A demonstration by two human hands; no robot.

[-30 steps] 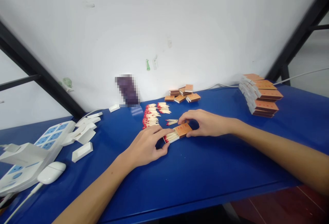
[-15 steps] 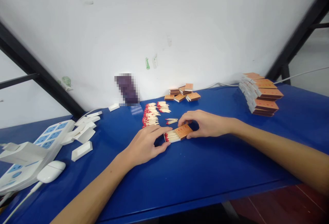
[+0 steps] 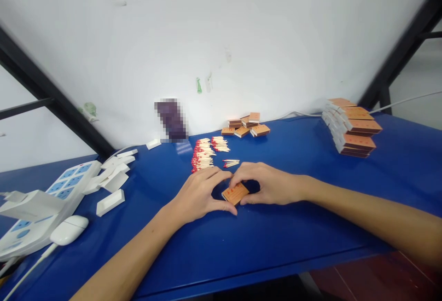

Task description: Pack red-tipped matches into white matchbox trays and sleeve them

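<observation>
On the blue table lies an orange matchbox [image 3: 235,194], its tray now inside the sleeve. My right hand [image 3: 271,183] grips the box from the right, thumb on the near side and fingers on the far side. Around the box's left end, my left hand [image 3: 200,195] has thumb and fingers spread apart; the thumb tip is by the near corner, and I cannot tell whether it touches. Just beyond the hands lie a few loose red-tipped matches [image 3: 231,163]. Farther left are a large pile of matches [image 3: 203,154] and a smaller pile [image 3: 220,143].
Several matchboxes [image 3: 242,131] sit against the wall, and a tall stack of them [image 3: 359,128] stands at the right. To the left are white empty trays [image 3: 110,202], a power strip [image 3: 65,186] and a white mouse-shaped device [image 3: 69,230] with a cable. A pixelated dark object [image 3: 171,119] leans on the wall.
The matchbox has gone from half open, with matches showing, to closed. Both hands have come closer together, and the right hand has moved left and toward me with the box.
</observation>
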